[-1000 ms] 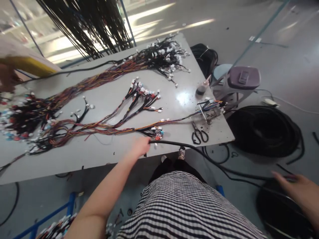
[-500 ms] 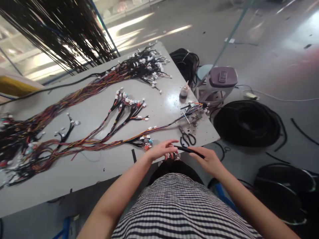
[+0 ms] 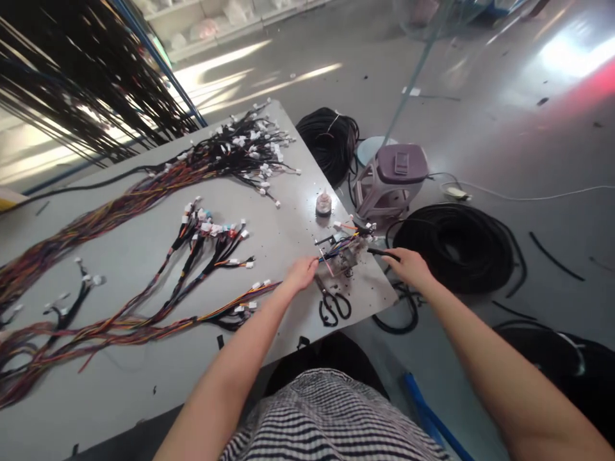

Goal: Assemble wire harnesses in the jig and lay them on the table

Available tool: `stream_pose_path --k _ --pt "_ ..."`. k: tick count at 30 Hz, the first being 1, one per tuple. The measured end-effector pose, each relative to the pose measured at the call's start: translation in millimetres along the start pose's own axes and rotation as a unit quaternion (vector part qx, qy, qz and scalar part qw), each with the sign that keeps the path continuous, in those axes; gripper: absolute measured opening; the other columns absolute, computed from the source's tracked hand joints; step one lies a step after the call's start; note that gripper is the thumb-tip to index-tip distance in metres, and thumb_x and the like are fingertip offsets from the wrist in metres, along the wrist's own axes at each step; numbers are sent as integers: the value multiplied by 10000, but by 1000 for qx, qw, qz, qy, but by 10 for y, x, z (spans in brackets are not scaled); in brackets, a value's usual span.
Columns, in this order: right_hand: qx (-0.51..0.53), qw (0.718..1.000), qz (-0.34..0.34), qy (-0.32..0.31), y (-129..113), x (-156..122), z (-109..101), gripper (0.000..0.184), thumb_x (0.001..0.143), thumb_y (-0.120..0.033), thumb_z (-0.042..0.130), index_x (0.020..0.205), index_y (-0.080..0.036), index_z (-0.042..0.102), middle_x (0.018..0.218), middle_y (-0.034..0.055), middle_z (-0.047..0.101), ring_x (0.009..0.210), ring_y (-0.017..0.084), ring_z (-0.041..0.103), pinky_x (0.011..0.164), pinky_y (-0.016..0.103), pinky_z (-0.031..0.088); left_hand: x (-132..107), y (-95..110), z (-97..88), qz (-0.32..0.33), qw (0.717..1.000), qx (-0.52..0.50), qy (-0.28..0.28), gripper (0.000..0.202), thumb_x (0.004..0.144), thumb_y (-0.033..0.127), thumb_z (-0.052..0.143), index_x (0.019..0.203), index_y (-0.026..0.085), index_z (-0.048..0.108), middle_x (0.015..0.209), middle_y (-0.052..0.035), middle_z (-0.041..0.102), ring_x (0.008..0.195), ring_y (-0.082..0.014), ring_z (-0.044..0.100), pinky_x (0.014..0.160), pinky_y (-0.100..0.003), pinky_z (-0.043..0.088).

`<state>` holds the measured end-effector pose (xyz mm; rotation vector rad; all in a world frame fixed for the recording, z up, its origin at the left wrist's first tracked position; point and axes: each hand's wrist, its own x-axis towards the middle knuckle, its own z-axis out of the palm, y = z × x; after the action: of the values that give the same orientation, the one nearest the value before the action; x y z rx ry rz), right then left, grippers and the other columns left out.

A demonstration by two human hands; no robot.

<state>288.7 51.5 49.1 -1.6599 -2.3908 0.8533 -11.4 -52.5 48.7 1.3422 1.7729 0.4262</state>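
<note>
My left hand (image 3: 302,273) is closed around a thin bundle of coloured wires (image 3: 343,245), part of the wiring harness (image 3: 158,320) lying along the table. Beyond it, the bundle's end with white connectors lies near the table's right edge, over a small fixture (image 3: 346,259) I cannot fully make out. In my right hand (image 3: 413,267) is a short length of black tubing (image 3: 383,253), its free end pointing left toward those connectors. Black-handled scissors (image 3: 334,306) lie just below my left hand. A small bottle (image 3: 323,203) with dark contents stands above the bundle.
A second, thicker harness (image 3: 158,186) stretches along the far side of the table (image 3: 192,378). Past the right edge stand a purple-topped stool (image 3: 401,165) and coils of black tubing (image 3: 454,246) on the floor. Black strands hang from a blue rack (image 3: 158,57).
My left hand has moved to the wire bundle and closed on it. My right hand has carried the black tubing up and right toward the bundle's end. The view has shifted right.
</note>
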Motion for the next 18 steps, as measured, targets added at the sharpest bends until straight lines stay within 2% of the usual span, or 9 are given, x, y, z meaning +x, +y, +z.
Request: stream_pose_path --k 3,6,8,10,14,16,18 --pt "-1 997 -36 -66 219 514 39 353 875 -376 545 1075 -159 737 1059 115 706 986 274 655 865 364 513 348 -126 72 -38 992 -73 -97 325 947 266 419 1048 129 695 1028 -93 713 1000 -209 618 957 -338 449" --pt "68 982 -113 -136 229 799 143 330 867 -376 544 1037 -177 746 1004 81 720 941 244 665 883 342 512 477 -225 61 -65 966 -185 -168 290 889 336 538 892 98 704 875 -93 708 796 -177 620 813 -305 479" --pt "107 971 -137 -166 248 885 167 340 863 -392 542 1029 -177 746 1001 75 723 932 245 666 904 353 510 521 -270 -9 -82 940 -250 -218 297 819 378 639 861 91 706 881 -99 710 700 -147 599 731 -286 474" --pt "123 967 -134 -178 324 922 132 355 850 -418 551 1017 -176 749 1000 79 724 934 257 666 912 370 511 575 -301 -90 -99 912 -298 -265 332 736 407 728 838 91 713 881 -96 713 639 -121 576 681 -273 461" --pt "140 968 -117 -173 490 970 17 408 834 -483 572 1018 -164 749 1018 94 718 962 280 662 911 389 518 726 -347 -166 -119 878 -337 -320 377 618 376 820 851 95 729 794 -64 709 655 -133 590 639 -257 451" --pt "155 961 -131 -188 458 1018 39 420 839 -488 574 1043 -164 745 1039 93 715 980 277 660 939 389 508 798 -375 -158 -126 862 -358 -337 385 594 317 832 891 96 727 801 -67 716 694 -151 610 625 -252 449" --pt "171 946 -160 -223 322 1079 137 402 835 -455 579 1055 -161 743 1054 87 714 996 265 659 974 382 490 851 -407 -139 -127 843 -381 -357 405 594 264 826 943 87 720 803 -79 718 695 -154 617 588 -237 430"
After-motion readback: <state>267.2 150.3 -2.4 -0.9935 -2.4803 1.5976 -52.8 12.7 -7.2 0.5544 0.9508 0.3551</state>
